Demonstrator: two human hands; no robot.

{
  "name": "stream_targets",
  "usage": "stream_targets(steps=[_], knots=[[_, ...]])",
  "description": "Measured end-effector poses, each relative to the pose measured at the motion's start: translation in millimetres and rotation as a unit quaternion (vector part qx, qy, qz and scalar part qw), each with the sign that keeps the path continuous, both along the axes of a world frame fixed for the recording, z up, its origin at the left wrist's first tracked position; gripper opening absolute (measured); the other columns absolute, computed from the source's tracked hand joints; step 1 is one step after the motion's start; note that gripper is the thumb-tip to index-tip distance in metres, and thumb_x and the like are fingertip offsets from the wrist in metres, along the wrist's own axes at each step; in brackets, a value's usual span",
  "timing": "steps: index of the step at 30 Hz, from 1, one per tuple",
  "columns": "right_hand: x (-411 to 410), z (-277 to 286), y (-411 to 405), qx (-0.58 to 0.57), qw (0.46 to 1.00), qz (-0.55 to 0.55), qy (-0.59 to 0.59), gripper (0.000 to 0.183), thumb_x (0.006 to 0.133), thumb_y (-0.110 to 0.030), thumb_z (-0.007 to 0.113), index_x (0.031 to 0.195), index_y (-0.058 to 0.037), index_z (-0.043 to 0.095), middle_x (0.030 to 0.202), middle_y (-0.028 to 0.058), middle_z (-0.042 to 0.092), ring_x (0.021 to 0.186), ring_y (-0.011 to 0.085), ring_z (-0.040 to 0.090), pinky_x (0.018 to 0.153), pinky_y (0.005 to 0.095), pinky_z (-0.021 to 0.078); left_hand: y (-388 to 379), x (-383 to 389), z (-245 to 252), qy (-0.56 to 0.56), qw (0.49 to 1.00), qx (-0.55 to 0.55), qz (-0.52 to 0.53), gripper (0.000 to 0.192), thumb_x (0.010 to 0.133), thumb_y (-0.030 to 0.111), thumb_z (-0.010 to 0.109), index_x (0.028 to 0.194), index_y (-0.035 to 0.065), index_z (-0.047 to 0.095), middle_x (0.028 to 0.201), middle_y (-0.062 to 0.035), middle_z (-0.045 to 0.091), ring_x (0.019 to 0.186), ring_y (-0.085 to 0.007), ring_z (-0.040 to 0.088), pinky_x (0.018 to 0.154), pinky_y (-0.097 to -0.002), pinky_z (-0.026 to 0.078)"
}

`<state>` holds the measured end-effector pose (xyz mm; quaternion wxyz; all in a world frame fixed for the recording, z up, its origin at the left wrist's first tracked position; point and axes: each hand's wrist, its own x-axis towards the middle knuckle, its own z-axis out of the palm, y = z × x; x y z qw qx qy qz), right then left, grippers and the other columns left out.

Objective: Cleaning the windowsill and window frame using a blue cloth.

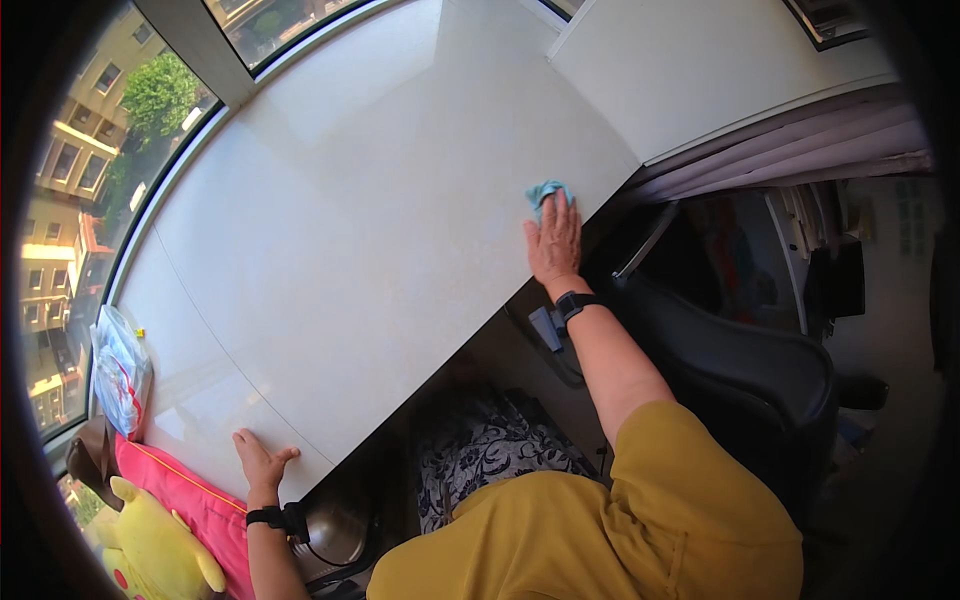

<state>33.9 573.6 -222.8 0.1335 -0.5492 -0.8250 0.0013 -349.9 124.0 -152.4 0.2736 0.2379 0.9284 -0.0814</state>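
Observation:
A broad white windowsill ledge (pixel 337 225) stretches before me. On its surface near the front edge, towards the right, my right hand (pixel 555 236) presses a crumpled light-blue cloth (pixel 549 192) under its fingertips. The palm lies low over the ledge, with a dark band around the wrist. At the lower left my left hand (pixel 262 459) rests on the ledge near a thin seam, thumb and fingers apart, holding nothing. It too has a dark strap at the wrist.
At the left end are a clear plastic bag (pixel 120 371), a pink cushion (pixel 187 495) and a yellow plush toy (pixel 161 536). Windows border the far side. A black chair (pixel 735 352) and a gathered curtain (pixel 795 150) are at the right; patterned fabric (pixel 487 450) lies below the front edge.

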Motion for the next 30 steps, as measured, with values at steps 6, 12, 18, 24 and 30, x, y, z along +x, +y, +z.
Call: stream_targets(steps=[6, 12, 18, 24, 30], knots=[[15, 32, 59, -0.023, 0.959, -0.218, 0.181, 0.035, 0.087, -0.004, 0.047, 0.122, -0.0020, 0.050, 0.124, 0.0188, 0.053, 0.113, 0.0343, 0.051, 0.096, 0.0389, 0.0415, 9, 9, 3, -0.022, 1.000, 0.014, 0.008, 0.122, 0.051, 0.038, 0.087, 0.136, -0.0126, 0.016, 0.143, -0.0338, 0.016, 0.136, -0.0415, 0.017, 0.112, -0.0391, 0.022], [-185, 50, -132, -0.109, 0.908, 0.310, 0.259, 0.057, 0.078, 0.007, 0.043, 0.132, -0.0125, 0.046, 0.135, 0.0165, 0.042, 0.123, 0.0368, 0.043, 0.102, 0.0385, 0.0391, 12, 10, 9, -0.018, 0.999, 0.002, 0.033, 0.124, 0.050, 0.038, 0.088, 0.136, -0.0126, 0.014, 0.144, -0.0339, 0.013, 0.137, -0.0418, 0.014, 0.111, -0.0405, 0.023], [-286, 23, -239, -0.201, 0.750, 0.627, 0.062, 0.056, 0.090, -0.040, 0.044, 0.137, -0.0108, 0.037, 0.150, 0.0119, 0.019, 0.140, 0.0304, 0.011, 0.113, 0.0466, 0.0080, 7, 5, 15, -0.017, 0.999, 0.015, 0.026, 0.124, 0.050, 0.038, 0.088, 0.135, -0.0142, 0.015, 0.143, -0.0354, 0.013, 0.137, -0.0430, 0.013, 0.111, -0.0409, 0.023], [-354, 13, -99, -0.141, 0.873, 0.467, -0.020, 0.062, 0.094, -0.051, 0.030, 0.144, -0.0151, 0.025, 0.153, 0.0075, 0.010, 0.142, 0.0266, 0.002, 0.113, 0.0473, -0.0019, 10, 10, 7, -0.021, 0.999, 0.036, 0.028, 0.123, 0.050, 0.035, 0.089, 0.134, -0.0162, 0.016, 0.142, -0.0359, 0.014, 0.135, -0.0443, 0.015, 0.112, -0.0403, 0.020], [-389, 11, 51, -0.101, 0.936, 0.337, -0.028, 0.064, 0.094, -0.053, 0.026, 0.146, -0.0163, 0.019, 0.154, 0.0065, 0.006, 0.142, 0.0271, 0.000, 0.112, 0.0491, -0.0050, 70, 6, 19, 0.044, 0.992, 0.089, -0.075, 0.115, 0.053, 0.035, 0.086, 0.134, -0.0136, 0.021, 0.141, -0.0353, 0.018, 0.134, -0.0460, 0.018, 0.110, -0.0459, 0.020]])
